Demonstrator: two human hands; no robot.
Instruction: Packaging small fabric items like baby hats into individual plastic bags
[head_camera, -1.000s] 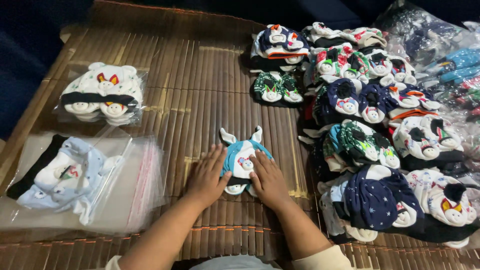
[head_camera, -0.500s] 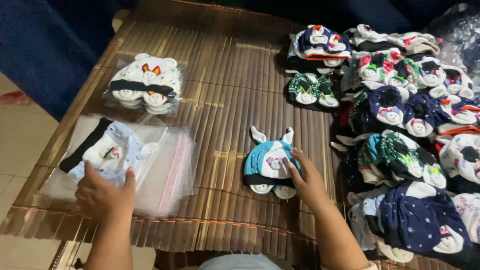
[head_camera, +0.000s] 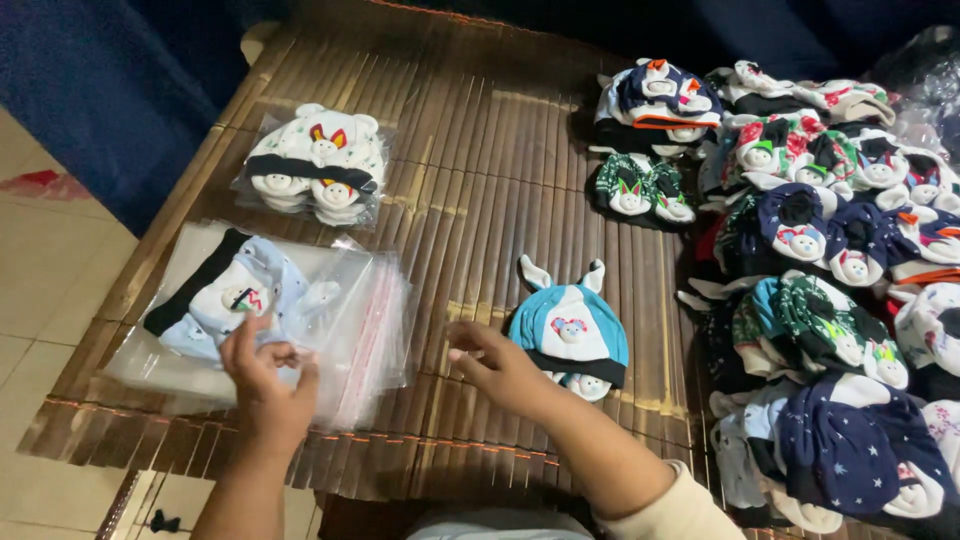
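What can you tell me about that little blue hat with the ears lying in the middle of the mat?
The blue hat is a small knitted-looking baby cap in turquoise, with two pale pointed ears sticking up at its top, a white animal face sewn on the front and a dark band along the brim. It lies flat on the bamboo mat, on top of another cap whose white face peeks out below. The right hand is at its left edge; whether it touches is unclear.

A clear flat bag stack (head_camera: 360, 330) lies near left; a filled clear packet (head_camera: 315, 165) sits farther left.
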